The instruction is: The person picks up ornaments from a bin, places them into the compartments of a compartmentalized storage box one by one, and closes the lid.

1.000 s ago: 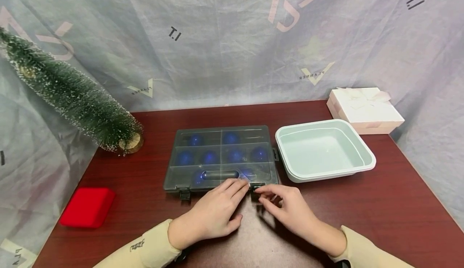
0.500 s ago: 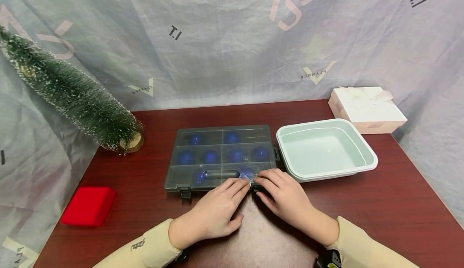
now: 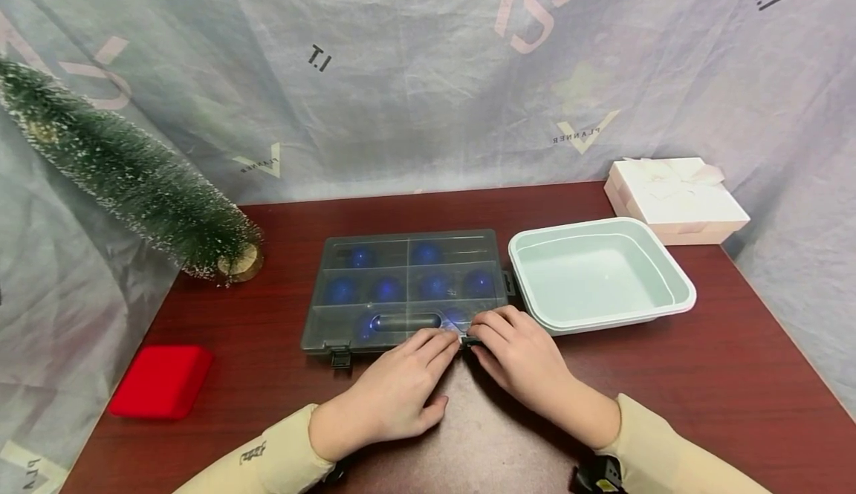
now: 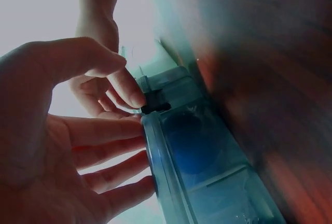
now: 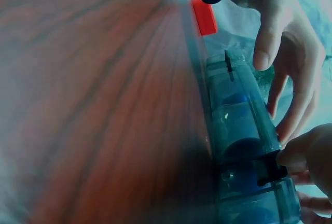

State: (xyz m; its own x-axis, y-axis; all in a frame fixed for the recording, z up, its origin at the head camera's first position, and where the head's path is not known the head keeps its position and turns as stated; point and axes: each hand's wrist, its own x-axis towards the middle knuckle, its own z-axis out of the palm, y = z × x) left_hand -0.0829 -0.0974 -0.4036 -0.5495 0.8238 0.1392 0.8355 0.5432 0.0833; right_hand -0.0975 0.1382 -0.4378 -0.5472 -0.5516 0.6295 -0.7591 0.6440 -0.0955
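A clear grey plastic storage case [image 3: 368,245] lies with its lid down on the table. Through the lid I see several blue balls [image 3: 388,289] in its compartments. My left hand [image 3: 394,390] rests straight fingers on the lid's front edge, thumb held away from it. Just to its right, my right hand [image 3: 524,353] bends its fingers over the edge. In the right wrist view that hand's thumb presses the black latch [image 5: 268,168], with the fingers on the lid side. The case's left latch [image 3: 341,359] hangs down, flipped outward.
Right of the case stands a pale green basin [image 3: 602,323], close to its side. A white gift box [image 3: 689,200] with a bow sits behind it. At the left are a red box [image 3: 163,382] and a small frosted Christmas tree [image 3: 160,197].
My right hand has come forward from just off the latch, its fingers now over the case's edge. The left hand and the case have stayed in place.
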